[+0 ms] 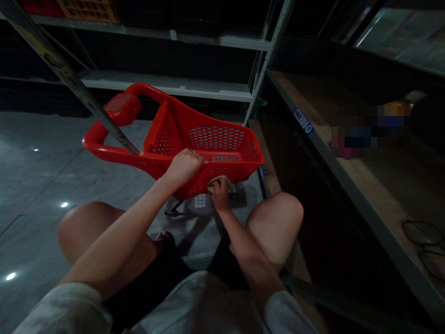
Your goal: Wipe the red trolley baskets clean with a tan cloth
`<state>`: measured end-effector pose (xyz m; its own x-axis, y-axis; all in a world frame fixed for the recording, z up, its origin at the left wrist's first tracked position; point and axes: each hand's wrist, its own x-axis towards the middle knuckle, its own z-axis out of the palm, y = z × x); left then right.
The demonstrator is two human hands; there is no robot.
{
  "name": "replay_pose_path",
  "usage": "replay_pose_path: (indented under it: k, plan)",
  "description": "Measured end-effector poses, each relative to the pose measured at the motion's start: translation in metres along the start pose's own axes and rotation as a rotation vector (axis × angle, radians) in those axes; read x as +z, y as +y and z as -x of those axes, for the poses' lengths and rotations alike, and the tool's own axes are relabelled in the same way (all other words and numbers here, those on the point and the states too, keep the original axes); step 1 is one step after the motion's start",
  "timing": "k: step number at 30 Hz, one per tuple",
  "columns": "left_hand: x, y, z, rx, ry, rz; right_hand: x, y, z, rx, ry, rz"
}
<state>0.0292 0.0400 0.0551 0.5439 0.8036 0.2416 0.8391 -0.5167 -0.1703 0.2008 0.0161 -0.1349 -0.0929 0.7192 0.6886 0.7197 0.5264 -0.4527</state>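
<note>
A red plastic shopping cart [215,121] stands in front of my knees, its looped handle to the left and its perforated basket to the right. My left hand [187,163] is closed over the basket's near rim, fingers curled to the inner side. Lower down, my right hand [220,195] presses a tan cloth [219,183] against the outside of the near basket wall. The cloth is bunched under the fingers and partly hidden by them. Below the basket, the cart's dark base and a caster show in shadow.
A metal pole [74,83] slants across the cart's handle end. Behind stands a white metal shelf rack [167,86] with an orange crate [88,10] on top. At right runs a wooden shelf [373,176] with a metal edge, eyeglasses [422,233] and blurred items on it.
</note>
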Motion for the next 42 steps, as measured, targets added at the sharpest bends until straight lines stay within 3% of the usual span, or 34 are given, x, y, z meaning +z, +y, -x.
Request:
replay_pose_path:
  k: [3,8,11,13,16,19,23,27,29,32,37,39,42]
  plan:
    - [0.0,-0.002,0.0,0.003,0.003,0.014,0.001,-0.003,-0.001,0.003,0.04,0.005]
    - [-0.001,-0.003,0.0,-0.004,-0.029,-0.013,-0.023,-0.024,-0.053,-0.019,0.204,-0.057]
    - [-0.002,-0.004,0.001,0.01,-0.042,-0.005,-0.026,-0.032,-0.072,-0.049,0.285,-0.093]
    - [-0.003,-0.004,0.001,0.009,-0.033,0.004,-0.017,-0.031,-0.064,-0.027,0.199,-0.087]
    - [-0.003,-0.003,0.001,-0.006,-0.02,0.007,0.004,-0.021,-0.029,0.059,0.014,-0.078]
    - [-0.003,0.0,-0.001,-0.019,-0.02,0.001,0.014,-0.015,-0.003,0.116,-0.054,-0.088]
    - [-0.003,0.001,-0.004,-0.022,-0.016,-0.017,0.0,-0.025,-0.022,0.159,0.062,-0.123]
    - [-0.003,0.0,-0.005,-0.003,-0.028,-0.014,-0.023,-0.033,-0.067,0.087,0.253,-0.132]
    - [-0.003,0.0,-0.004,-0.001,-0.035,-0.013,-0.025,-0.028,-0.075,0.047,0.279,-0.111]
    - [-0.004,0.002,-0.004,-0.009,-0.04,-0.021,-0.013,-0.011,-0.053,0.02,0.187,-0.077]
    - [-0.006,0.004,-0.006,-0.034,-0.045,-0.02,0.011,0.002,0.005,0.199,-0.056,-0.064]
    - [-0.005,0.003,-0.007,-0.032,-0.046,-0.02,0.008,0.0,0.002,0.239,-0.004,-0.098]
    - [-0.004,0.001,-0.009,-0.021,-0.052,-0.018,-0.012,-0.001,-0.033,0.241,0.207,-0.133]
